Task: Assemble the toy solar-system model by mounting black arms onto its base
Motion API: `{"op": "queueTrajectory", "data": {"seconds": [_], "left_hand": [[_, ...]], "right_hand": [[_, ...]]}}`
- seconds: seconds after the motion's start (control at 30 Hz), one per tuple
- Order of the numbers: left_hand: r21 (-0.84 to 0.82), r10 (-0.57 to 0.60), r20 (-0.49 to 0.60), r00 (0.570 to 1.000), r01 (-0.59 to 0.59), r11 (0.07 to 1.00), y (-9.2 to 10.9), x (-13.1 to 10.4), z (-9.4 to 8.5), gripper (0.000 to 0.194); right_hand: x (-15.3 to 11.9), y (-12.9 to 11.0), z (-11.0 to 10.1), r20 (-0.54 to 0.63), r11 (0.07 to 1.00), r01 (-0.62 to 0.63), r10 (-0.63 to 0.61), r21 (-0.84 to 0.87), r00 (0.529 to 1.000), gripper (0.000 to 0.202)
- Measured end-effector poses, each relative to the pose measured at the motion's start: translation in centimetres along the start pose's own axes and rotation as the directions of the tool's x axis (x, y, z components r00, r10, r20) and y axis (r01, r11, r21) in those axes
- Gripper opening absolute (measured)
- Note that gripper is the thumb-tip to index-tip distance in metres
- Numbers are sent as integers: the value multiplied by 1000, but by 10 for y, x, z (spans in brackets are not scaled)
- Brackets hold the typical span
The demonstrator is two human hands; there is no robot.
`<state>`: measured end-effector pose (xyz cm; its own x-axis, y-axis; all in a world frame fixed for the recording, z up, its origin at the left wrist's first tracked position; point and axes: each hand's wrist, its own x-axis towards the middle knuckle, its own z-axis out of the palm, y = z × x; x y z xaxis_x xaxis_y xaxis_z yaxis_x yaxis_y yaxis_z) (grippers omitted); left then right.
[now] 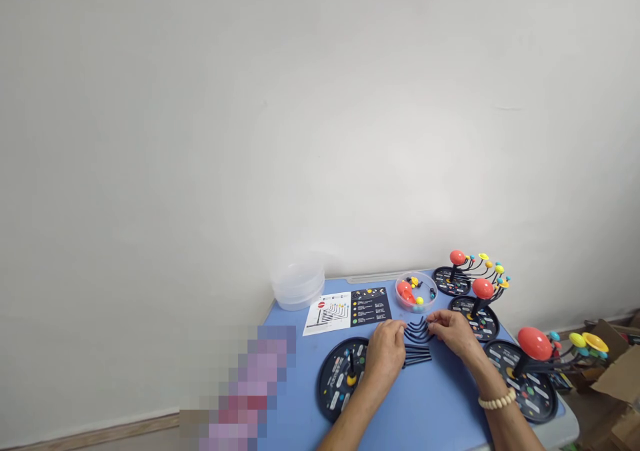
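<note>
Several thin black curved rods (417, 329) lie between my two hands on the blue table, their bent ends fanned out and their straight parts side by side. My left hand (385, 352) is closed at the left of the rods, fingers curled; what is in its grip is hidden. On the right, my right hand (454, 333), with a beaded bracelet at the wrist, pinches at the bent end of a black rod. Left of the hands sits a round black printed base (336, 379) with a short upright post, partly covered by my left hand.
Three assembled solar system models (534, 344) line the table's right side. A clear tub (417, 292) holds red, yellow and black parts. Behind the base lie a printed instruction sheet (327, 313) and stacked clear tubs (299, 284). Cardboard boxes (617, 377) stand on the floor at right.
</note>
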<state>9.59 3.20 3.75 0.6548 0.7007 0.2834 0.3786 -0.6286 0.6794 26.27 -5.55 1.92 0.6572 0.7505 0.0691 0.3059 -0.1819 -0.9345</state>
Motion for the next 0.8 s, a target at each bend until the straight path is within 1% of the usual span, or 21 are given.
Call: {"op": "queueTrajectory", "data": {"seconds": [0.23, 0.43, 0.53, 0.57, 0.63, 0.7, 0.77, 0.8], "left_hand": [[18, 7, 10, 1000, -7, 1000, 1, -1, -1, 32], [18, 12, 8, 1000, -13, 1000, -1, 0, -1, 32], [34, 32, 19, 999, -33, 999, 3, -3, -3, 33], [45, 55, 32, 998, -56, 997, 6, -4, -4, 33], [97, 131, 80, 988, -138, 986, 12, -9, -6, 30], [190, 208, 154, 966, -236, 953, 18, -14, -7, 25], [272, 236, 212, 948, -289, 918, 22, -17, -8, 23], [295, 231, 226, 946, -293, 909, 23, -18, -8, 23]], "right_hand": [[0, -1, 0, -18, 999, 24, -23, 40, 1000, 20], [3, -3, -5, -123, 995, 58, -48, 82, 991, 29], [3, -4, -7, -152, 994, 68, -54, 84, 987, 29], [3, -4, -7, -154, 994, 70, -56, 84, 986, 28], [3, -4, -6, -155, 994, 72, -58, 87, 986, 29], [3, -4, -6, -152, 993, 69, -54, 92, 987, 29], [3, -4, -6, -144, 994, 62, -48, 94, 988, 29], [3, -3, -5, -140, 994, 59, -45, 94, 989, 28]]}}
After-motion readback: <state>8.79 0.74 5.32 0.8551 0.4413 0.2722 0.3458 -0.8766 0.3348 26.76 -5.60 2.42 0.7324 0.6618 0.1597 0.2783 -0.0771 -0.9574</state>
